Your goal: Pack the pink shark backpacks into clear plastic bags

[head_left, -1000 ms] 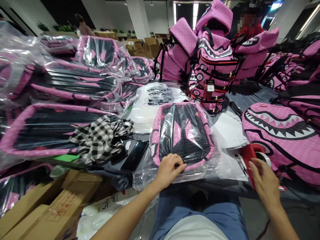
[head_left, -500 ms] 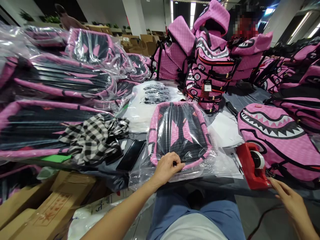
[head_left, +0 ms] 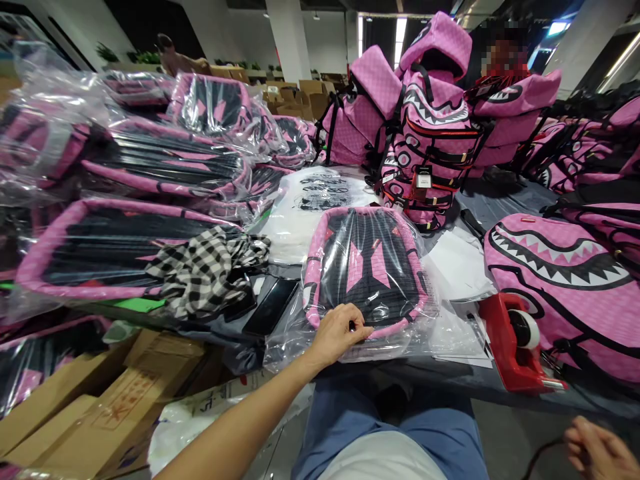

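Observation:
A pink and black backpack (head_left: 371,267) lies in front of me, sealed inside a clear plastic bag (head_left: 293,347). My left hand (head_left: 344,331) is closed on the bag's near edge, fingers bunched at the bottom of the backpack. At the lower right, past the table's front edge, my right hand (head_left: 600,448) is pinched closed; whatever it may hold is too small to make out. Just above that hand stands a red tape dispenser (head_left: 507,353) with a white-cored roll, apart from the fingers.
Bagged backpacks (head_left: 165,160) pile up on the left, beside a checkered cloth (head_left: 205,273) and a black phone (head_left: 271,307). Unbagged pink backpacks (head_left: 435,147) are stacked behind. Another shark-mouth backpack (head_left: 560,267) and white papers (head_left: 457,267) lie right. Cardboard boxes (head_left: 125,400) sit lower left.
My right hand has left the tape dispenser's front and moved down and right, its fingers now pinched together. My left hand stays on the bag. The view has shifted slightly left.

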{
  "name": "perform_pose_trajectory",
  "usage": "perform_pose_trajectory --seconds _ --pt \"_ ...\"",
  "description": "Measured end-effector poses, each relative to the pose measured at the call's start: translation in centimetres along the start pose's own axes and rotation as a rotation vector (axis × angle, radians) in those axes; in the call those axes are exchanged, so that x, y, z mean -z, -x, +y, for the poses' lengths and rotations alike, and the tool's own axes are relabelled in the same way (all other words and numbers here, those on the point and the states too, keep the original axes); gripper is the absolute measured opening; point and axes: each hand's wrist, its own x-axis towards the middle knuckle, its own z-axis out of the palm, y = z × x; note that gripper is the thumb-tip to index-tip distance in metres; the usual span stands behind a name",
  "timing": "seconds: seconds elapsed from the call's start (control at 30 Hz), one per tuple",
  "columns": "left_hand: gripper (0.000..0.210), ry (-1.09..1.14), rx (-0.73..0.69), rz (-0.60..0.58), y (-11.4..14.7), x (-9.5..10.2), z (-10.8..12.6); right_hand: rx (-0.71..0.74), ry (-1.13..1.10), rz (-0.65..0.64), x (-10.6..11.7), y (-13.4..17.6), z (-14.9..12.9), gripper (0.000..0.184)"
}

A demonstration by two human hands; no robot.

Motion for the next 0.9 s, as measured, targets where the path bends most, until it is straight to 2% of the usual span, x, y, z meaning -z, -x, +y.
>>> perform_pose_trajectory --seconds 0.07,0.17,0.27,0.33,0.4,0.5,0.57,0.63,0.7,0.8,0.9 --pt "0.028 -0.008 0.003 0.002 0.1 0.0 0.0 -0.160 -0.196 -0.071 -2.6 1.8 1.3 0.036" --pt "0.027 -0.016 0.014 0.001 0.1 0.0 0.1 -0.245 -0.327 -0.329 -8.4 4.8 0.5 0.039" --pt "0.027 -0.026 0.015 -0.008 0.1 0.1 0.5 -0.277 -0.377 -0.795 -13.3 6.7 -3.8 0.043" --pt "0.027 -0.037 0.012 -0.009 0.1 0.2 0.7 -0.096 -0.228 -1.080 -15.8 6.5 -8.1 0.045" --pt "0.026 -0.048 0.020 -0.003 0.1 0.3 0.9 0.248 0.078 -1.281 -18.3 5.2 -12.8 0.042" --pt "0.026 -0.059 0.034 0.001 0.2 0.3 1.0 0.697 0.507 -1.507 -22.6 2.7 -18.0 0.033" --pt "0.027 -0.065 0.034 0.006 0.2 0.3 1.0 0.898 0.734 -1.623 -25.5 1.8 -19.6 0.023" --pt "0.027 -0.071 0.029 0.005 0.3 0.2 1.0 1.012 0.973 -1.639 -28.0 1.6 -20.0 0.016" --pt "0.027 -0.074 0.023 -0.003 0.3 0.2 0.9 1.034 1.173 -1.551 -29.6 1.8 -19.7 0.016" --pt "0.026 -0.069 0.013 -0.014 0.4 0.1 0.6 1.020 1.257 -1.324 -30.2 1.5 -19.3 0.021" --pt "0.024 -0.050 -0.012 -0.004 0.5 0.1 0.4 0.944 1.195 -1.008 -28.9 0.4 -18.8 0.037"
